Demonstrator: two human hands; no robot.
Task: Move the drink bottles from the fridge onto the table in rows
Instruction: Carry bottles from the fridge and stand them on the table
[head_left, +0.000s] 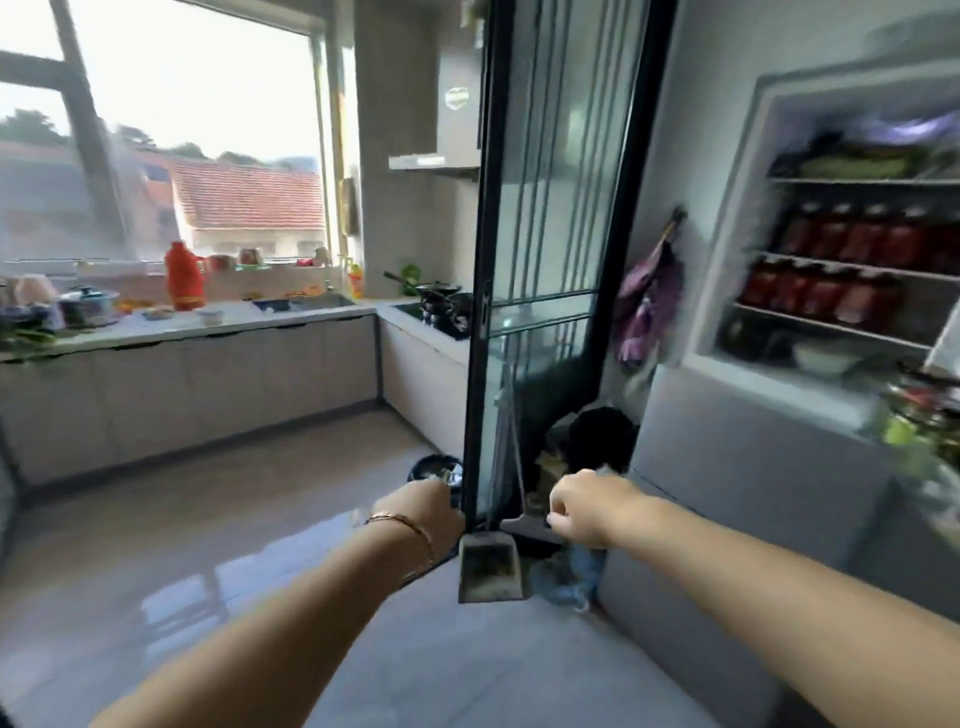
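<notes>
A kitchen, blurred with motion towards the right edge. The floor (156, 545) is glossy pale grey tile and mirrors the daylight at 7 o'clock. At 10 o'clock a wide window (197, 104) looks onto a red tiled roof; under it, at 9 o'clock, a pale counter (218, 325) runs along grey cabinets, crowded with dishes and a red jug (183, 278). A black-framed glass door (545, 208) stands from 12 o'clock down through the centre, with a hob (441, 312) just left of it and a dustpan (488, 566) leaning at its foot.

The fridge (737, 234) is open at 3 o'clock. The drink bottles (857, 236) (red, dark-capped) stand upright in two rows on its middle shelves, one row above the other.

Both bare arms reach forward from 6 o'clock. The left hand (421, 512), a thin bracelet (410, 525) at its wrist, shows only its back, so whether it grips anything cannot be told. The right hand (576, 512) has its fingers curled into a fist with nothing seen in it, well apart from the bottles.
</notes>
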